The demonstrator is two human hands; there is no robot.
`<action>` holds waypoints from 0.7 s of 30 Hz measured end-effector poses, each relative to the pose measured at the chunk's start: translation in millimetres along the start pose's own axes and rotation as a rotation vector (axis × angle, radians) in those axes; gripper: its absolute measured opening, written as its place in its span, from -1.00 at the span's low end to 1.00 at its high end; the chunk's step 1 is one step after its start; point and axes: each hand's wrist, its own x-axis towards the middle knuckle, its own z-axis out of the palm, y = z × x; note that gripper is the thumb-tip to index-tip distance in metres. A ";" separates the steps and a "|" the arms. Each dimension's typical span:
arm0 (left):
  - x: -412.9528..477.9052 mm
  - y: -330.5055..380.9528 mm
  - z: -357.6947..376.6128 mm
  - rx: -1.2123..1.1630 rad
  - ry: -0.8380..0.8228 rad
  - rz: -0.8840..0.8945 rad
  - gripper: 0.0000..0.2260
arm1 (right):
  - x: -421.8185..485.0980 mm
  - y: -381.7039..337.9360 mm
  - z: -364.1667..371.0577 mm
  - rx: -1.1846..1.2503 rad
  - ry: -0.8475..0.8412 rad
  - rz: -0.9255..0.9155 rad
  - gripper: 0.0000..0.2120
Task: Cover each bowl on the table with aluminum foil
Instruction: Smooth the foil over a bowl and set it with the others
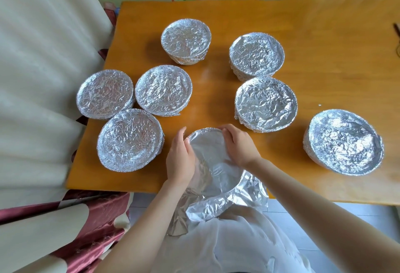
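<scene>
Pressing in from both sides, we grip the near bowl (207,164) at the front edge of the orange table (324,34): our left hand (179,160) curls round its left rim and our right hand (240,145) curls over its far right rim, both clamping the foil sheet (218,205) against the bowl. The sheet lies fairly smooth across the mouth and is tucked along the far rim, but on the near side it flares out loose and crumpled past the table edge, above our white garment (238,242). Seven more bowls stand wrapped in wrinkled foil: the left bowl (106,94), centre-left bowl (163,90) and near-left bowl (129,139) huddle close together on the left; the far bowl (186,41) stands alone at the back; the far-right bowl (256,55) and middle-right bowl (266,104) sit just beside each other; the right bowl (344,141) stands apart near the front right
</scene>
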 end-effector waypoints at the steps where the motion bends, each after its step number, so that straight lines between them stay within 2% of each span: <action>1: -0.8 -0.1 -1.4 0.005 -0.010 0.014 -0.67 | -0.6 1.0 1.0 0.002 0.004 -0.003 -0.72; 6: 17.6 2.4 -9.4 -0.002 -0.133 0.227 -0.71 | 0.4 0.0 8.3 0.018 0.025 0.024 -0.73; 14: 28.8 -0.7 -9.0 -0.044 -0.177 0.188 -0.75 | -0.9 -3.6 14.4 -0.010 0.040 0.010 -0.76; 21: 23.2 -3.8 -6.0 0.029 -0.266 0.212 -0.75 | 8.6 -10.6 9.0 -0.167 -0.126 -0.054 -0.72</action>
